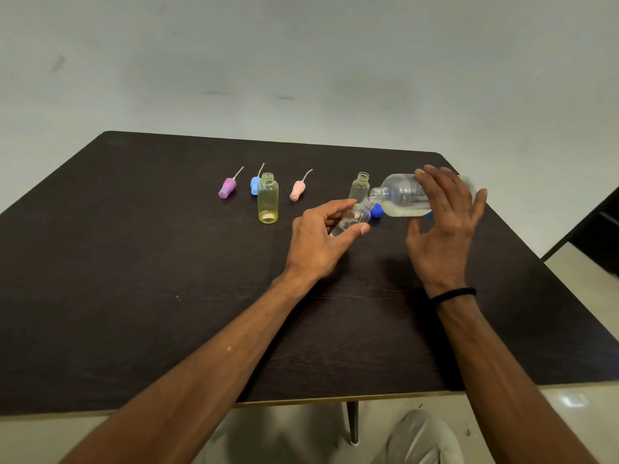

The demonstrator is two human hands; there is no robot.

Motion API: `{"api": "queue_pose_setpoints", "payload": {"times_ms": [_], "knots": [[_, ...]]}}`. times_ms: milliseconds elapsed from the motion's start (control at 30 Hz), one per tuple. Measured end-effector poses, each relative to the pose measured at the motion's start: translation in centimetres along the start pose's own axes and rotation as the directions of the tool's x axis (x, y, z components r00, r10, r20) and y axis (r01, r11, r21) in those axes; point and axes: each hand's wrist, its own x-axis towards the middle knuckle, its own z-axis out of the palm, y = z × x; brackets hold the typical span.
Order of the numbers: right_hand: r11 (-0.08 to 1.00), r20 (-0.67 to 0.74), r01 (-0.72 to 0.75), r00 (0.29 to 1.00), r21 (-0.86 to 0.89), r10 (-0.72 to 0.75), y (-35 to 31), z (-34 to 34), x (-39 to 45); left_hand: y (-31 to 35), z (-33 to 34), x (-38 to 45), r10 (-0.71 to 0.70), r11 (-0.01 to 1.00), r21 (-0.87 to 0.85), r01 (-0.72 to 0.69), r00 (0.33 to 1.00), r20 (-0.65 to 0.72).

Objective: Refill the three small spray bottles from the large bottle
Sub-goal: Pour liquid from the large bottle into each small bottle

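Note:
My right hand (445,222) grips the large clear bottle (402,197), tipped on its side with its open neck pointing left. The neck meets the mouth of a small clear spray bottle (351,220), tilted and held in my left hand (321,239). Liquid lies along the lower side of the large bottle. A small yellow bottle (268,202) stands upright and uncapped to the left. Another small pale bottle (360,189) stands uncapped just behind my left fingers. A blue cap (376,211) lies under the large bottle's neck.
Three spray tops with dip tubes lie at the back left of the dark table (134,262): purple (227,187), blue (255,185) and pink (297,189). The table's near edge runs just above my knee (422,437). A dark chair (596,236) stands at the right.

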Motion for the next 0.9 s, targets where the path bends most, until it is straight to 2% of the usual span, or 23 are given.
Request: {"api": "queue_pose_setpoints", "payload": {"times_ms": [900], "knots": [[1.000,-0.006,-0.008,1.000,0.000,0.008,-0.02,0.07,0.09,0.04,-0.03,-0.01,0.004,1.000,0.001,-0.004,1.000,0.002]]}}
